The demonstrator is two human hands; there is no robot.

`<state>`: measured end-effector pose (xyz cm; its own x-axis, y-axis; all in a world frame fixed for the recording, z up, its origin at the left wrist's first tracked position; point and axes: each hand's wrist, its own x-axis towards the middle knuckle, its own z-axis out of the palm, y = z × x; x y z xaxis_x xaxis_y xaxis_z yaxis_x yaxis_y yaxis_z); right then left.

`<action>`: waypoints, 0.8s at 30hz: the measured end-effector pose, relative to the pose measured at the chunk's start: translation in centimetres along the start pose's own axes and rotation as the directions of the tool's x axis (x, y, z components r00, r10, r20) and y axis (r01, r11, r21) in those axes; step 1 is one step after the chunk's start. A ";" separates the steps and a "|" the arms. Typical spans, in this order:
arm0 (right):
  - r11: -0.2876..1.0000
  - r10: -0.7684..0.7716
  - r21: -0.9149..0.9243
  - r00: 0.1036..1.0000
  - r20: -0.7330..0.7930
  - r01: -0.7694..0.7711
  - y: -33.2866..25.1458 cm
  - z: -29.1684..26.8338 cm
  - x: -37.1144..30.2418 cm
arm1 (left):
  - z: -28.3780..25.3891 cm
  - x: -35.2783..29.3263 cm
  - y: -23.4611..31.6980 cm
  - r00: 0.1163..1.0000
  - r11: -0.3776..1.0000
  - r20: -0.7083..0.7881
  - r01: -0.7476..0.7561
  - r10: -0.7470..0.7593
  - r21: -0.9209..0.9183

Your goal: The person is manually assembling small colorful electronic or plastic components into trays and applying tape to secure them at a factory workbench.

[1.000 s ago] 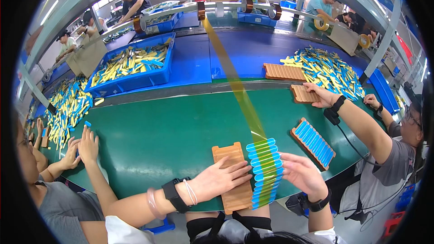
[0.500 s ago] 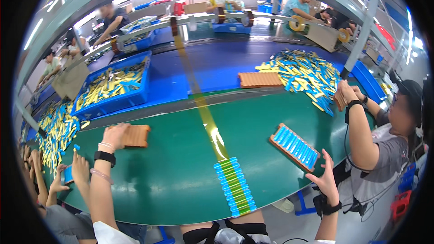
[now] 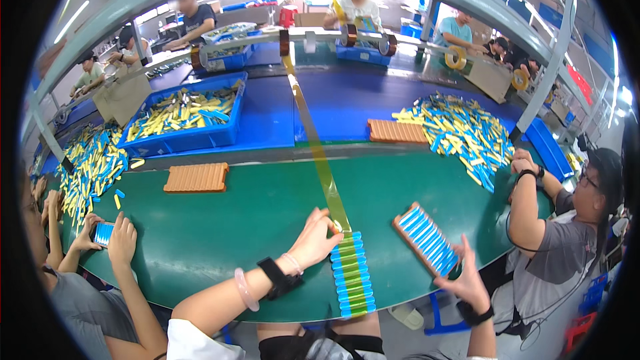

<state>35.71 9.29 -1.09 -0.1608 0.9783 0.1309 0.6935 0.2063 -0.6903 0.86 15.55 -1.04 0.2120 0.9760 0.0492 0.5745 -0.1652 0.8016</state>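
Observation:
My left hand [image 3: 316,239] is closed in a pinch on the amber see-through tape [image 3: 322,172], at the far end of a row of blue stick-like pieces [image 3: 343,280]. The pieces lie side by side at the table's near edge, with the tape running along their middle. My right hand [image 3: 469,281], slightly blurred, has thumb and fingers spread around the near end of an orange grooved tray [image 3: 404,228] filled with blue pieces. Whether it touches the tray I cannot tell. Another orange tray [image 3: 196,178] lies at the left, apart from my hands.
The tape comes down from a roll [image 3: 285,43] on an overhead bar. A third orange tray [image 3: 397,131] sits by a pile of yellow and blue pieces [image 3: 460,137]. A blue bin [image 3: 193,143] and another pile [image 3: 90,167] are left. Co-workers' hands are busy on both sides.
My left hand has left the orange tray at the left and moved right to the tape. My right hand has come closer around the filled tray's near end. The view has shifted.

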 end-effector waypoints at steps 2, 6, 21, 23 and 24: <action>0.994 -0.078 -0.078 0.997 0.000 0.077 -0.8 2.0 -1.8 | -1.9 -0.6 1.2 0.990 0.990 0.081 0.123 -0.118 -0.062; 0.969 -0.173 -0.181 0.985 -0.005 0.169 -5.1 5.9 -3.4 | -4.4 -5.6 -0.1 0.947 0.438 0.182 0.286 -0.264 -0.853; 0.948 -0.297 -0.133 0.953 -0.058 0.288 -17.8 18.7 1.4 | -9.6 -10.5 -2.4 0.960 0.228 0.101 0.163 -0.262 -0.960; 0.960 -0.217 0.193 0.975 0.053 0.203 -17.9 16.9 2.5 | -9.3 -10.0 -1.9 0.974 0.272 0.049 0.110 -0.222 -0.956; 0.909 -0.161 0.404 0.980 0.113 0.103 -18.8 15.4 3.2 | -9.1 -9.9 -1.4 0.974 0.268 0.047 0.108 -0.224 -0.957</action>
<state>11.37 8.21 1.32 -0.3491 0.9235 0.1590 0.3298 0.2799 -0.9016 -9.23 7.39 2.71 0.1150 0.9805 -0.1592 -0.5801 0.1964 0.7905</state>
